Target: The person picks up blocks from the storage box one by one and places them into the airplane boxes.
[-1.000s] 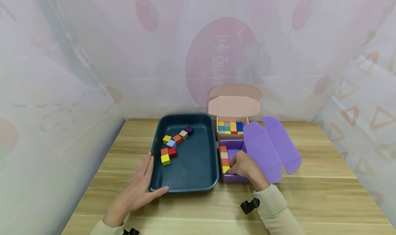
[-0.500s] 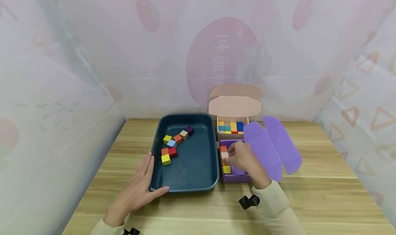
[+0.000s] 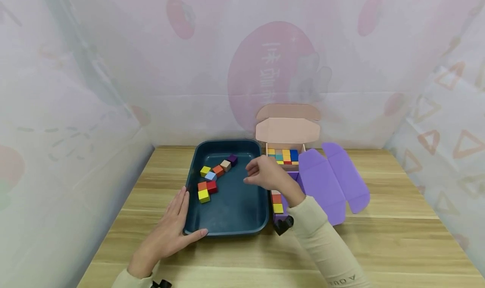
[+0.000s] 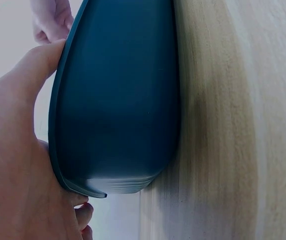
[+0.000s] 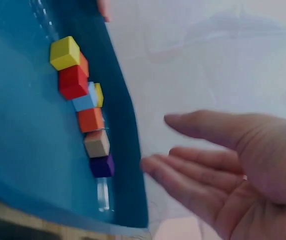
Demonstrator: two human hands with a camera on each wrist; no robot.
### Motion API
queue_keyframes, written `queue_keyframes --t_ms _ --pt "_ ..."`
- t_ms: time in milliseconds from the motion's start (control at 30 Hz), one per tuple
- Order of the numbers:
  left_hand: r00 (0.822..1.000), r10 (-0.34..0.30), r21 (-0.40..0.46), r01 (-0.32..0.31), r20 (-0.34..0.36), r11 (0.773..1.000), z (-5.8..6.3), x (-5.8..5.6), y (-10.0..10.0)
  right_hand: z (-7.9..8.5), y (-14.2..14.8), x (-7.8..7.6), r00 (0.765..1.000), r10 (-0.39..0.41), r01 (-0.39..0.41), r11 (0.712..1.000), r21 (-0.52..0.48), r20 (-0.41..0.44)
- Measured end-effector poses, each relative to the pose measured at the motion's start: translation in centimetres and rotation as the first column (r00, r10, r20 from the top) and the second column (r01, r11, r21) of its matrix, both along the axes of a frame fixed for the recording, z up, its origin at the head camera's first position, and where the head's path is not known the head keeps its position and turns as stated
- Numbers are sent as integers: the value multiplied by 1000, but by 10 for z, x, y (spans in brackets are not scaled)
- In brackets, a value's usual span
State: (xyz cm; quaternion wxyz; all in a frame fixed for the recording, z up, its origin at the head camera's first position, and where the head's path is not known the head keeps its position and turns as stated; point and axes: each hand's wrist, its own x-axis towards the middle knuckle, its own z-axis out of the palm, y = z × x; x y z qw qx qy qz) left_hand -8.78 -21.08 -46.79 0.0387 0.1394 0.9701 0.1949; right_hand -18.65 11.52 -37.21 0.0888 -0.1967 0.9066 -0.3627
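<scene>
My left hand rests on the near left corner of a dark blue tray, fingers along its left rim and thumb on the front rim. In the left wrist view the hand lies against the rim. Over the tray's right side hovers my right hand, holding nothing; the right wrist view shows its thumb and fingers apart. Several coloured cubes lie in the tray, among them a yellow cube, a red cube, a light blue cube and a purple cube.
Right of the tray stands a purple box, its lid folded out rightward. A column of cubes, including a yellow cube, lines its left side; my right arm partly covers it. Behind is a pale pink box with several cubes.
My right hand has let go of the yellow cube in the purple box's near left corner. It has risen out and moved left over the tray. The left hand stays put.
</scene>
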Motion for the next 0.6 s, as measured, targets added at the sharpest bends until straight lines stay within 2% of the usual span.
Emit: queue_keyframes --t_ms 133,267,600 --pt "1000 4 11 -4 4 1000 0 0 -1 -6 -20 -13 995 99 -98 995 26 0" --pt "1000 3 8 -3 1 1000 0 0 -2 -19 -38 -25 987 158 -159 986 51 18" --pt "1000 12 4 -12 3 1000 -1 2 -1 -50 -77 -42 984 167 -172 978 114 58"
